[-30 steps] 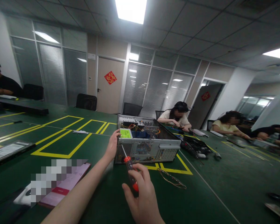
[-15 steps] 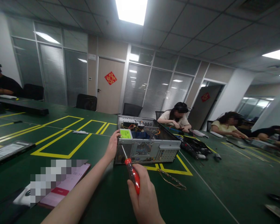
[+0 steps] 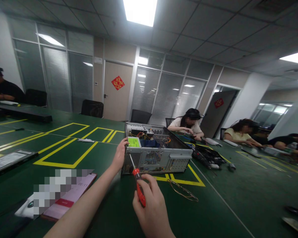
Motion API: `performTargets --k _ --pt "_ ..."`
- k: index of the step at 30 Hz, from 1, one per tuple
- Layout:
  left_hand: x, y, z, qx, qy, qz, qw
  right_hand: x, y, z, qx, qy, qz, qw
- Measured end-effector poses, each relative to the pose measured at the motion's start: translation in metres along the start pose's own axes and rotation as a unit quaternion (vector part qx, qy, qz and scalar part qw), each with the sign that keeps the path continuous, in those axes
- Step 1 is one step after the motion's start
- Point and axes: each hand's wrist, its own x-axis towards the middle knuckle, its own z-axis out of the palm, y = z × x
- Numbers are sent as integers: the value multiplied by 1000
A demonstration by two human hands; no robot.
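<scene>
An open computer case [image 3: 175, 162] lies on its side on the green table, its rear panel facing me. A power supply with a bright green label [image 3: 133, 142] sits in its near left corner. My left hand [image 3: 119, 154] grips that corner, fingertips over the top edge. In my right hand [image 3: 152, 205] is a screwdriver [image 3: 140, 190] with a red and black handle, held by thumb and fingers. Its metal shaft points up and away, the tip at the rear panel below the power supply label. Whether the tip sits in a screw is too small to tell.
A thin cable loop [image 3: 182, 191] lies in front of the case. Left of my forearm are a phone [image 3: 72, 201] and a hard drive [image 3: 12, 160]. A black tool case [image 3: 208, 155] stands right of the computer. Several people sit around the table.
My right hand has shifted slightly left on the screwdriver handle, its fingers re-placed and the handle swung a little left. The tip and my left hand stay where they were.
</scene>
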Motion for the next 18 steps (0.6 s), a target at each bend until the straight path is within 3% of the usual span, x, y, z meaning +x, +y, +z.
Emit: performTargets --k 5,18 --pt "0 -2 0 3 1 2 1000 0 0 0 15 -27 19 999" --pt "0 -5 -1 6 1 5 1000 -1 0 -2 28 -23 53 998"
